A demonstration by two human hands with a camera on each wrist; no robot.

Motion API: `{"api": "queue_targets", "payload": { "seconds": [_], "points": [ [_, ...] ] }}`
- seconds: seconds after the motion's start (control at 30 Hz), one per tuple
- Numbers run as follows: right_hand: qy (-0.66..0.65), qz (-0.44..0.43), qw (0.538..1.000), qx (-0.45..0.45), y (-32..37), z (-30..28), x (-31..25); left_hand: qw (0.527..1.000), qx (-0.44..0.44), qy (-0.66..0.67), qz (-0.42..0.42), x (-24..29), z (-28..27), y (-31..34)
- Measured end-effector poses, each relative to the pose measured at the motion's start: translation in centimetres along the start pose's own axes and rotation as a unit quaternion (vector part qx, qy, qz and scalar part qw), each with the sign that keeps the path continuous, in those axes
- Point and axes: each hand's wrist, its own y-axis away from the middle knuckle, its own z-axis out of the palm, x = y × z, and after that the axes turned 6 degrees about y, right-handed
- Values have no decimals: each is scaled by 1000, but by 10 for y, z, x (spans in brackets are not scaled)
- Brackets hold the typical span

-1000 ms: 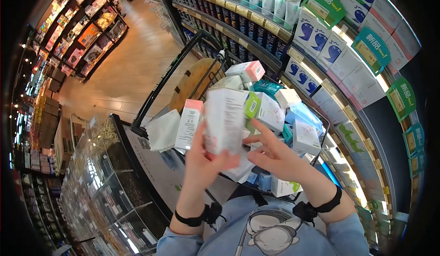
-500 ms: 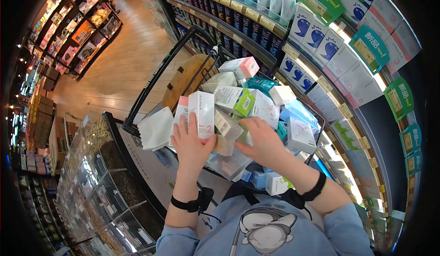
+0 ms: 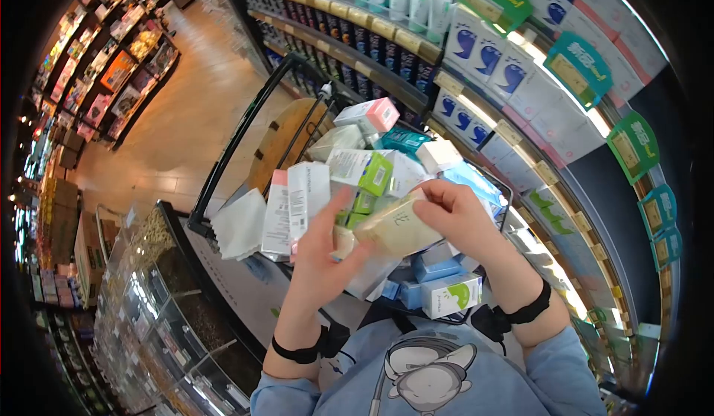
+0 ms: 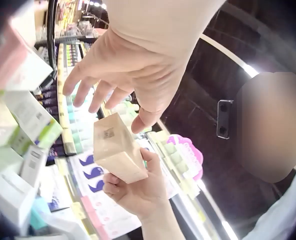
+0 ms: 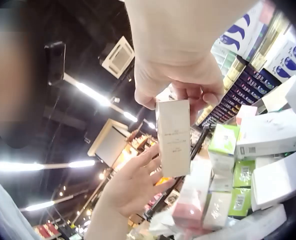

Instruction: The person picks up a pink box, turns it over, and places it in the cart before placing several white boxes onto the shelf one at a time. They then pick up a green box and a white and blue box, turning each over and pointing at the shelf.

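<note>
My right hand (image 3: 462,211) pinches a cream-coloured box (image 3: 401,226) by one end, holding it tilted over the pile of boxes in a shopping cart. In the right wrist view, small print shows on a narrow side of that cream box (image 5: 174,140). My left hand (image 3: 321,256) is open, fingers spread, with its thumb close to the box's free end. Just beyond the left fingers, a tall white box (image 3: 305,193) leans beside a pink-topped white box (image 3: 276,211). A white-and-green box (image 3: 364,167) lies further back on the pile.
The cart's black handle (image 3: 242,129) rises at the far left of the pile. On the right, shelves (image 3: 491,129) hold rows of boxed goods with green and teal signs. Clear bulk bins (image 3: 160,297) stand at the left, and a wooden-floored aisle (image 3: 186,111) runs behind them.
My left hand has put the tall white box beside the pink-topped one and let it go. My right hand has lifted the cream box from the pile.
</note>
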Motion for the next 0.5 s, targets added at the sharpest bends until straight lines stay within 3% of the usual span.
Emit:
{"api": "queue_targets", "payload": {
  "seconds": [0.07, 0.1, 0.2, 0.33, 0.37, 0.4, 0.5],
  "points": [
    [-162, 25, 985, -53, 10, -19, -3, 970, -136, 197, -46, 1, 12, -7],
    [-164, 31, 985, -40, 17, -26, -5, 951, -161, 252, -74, 13, 20, -11],
    [-192, 53, 980, -14, 36, -45, -3, 932, -180, 300, -94, 32, 41, -21],
    [-266, 6, 963, 49, 61, -67, 6, 918, -268, 277, -87, 51, 66, -35],
    [-254, -28, 962, 95, 71, -74, 0, 915, -238, 311, -102, 61, 76, -36],
    [-271, -21, 959, 83, 80, -87, 0, 908, -209, 345, -115, 72, 87, -38],
    [-260, -66, 957, 110, 109, -117, -14, 893, -214, 393, -45, 104, 118, -42]
  ]
}}
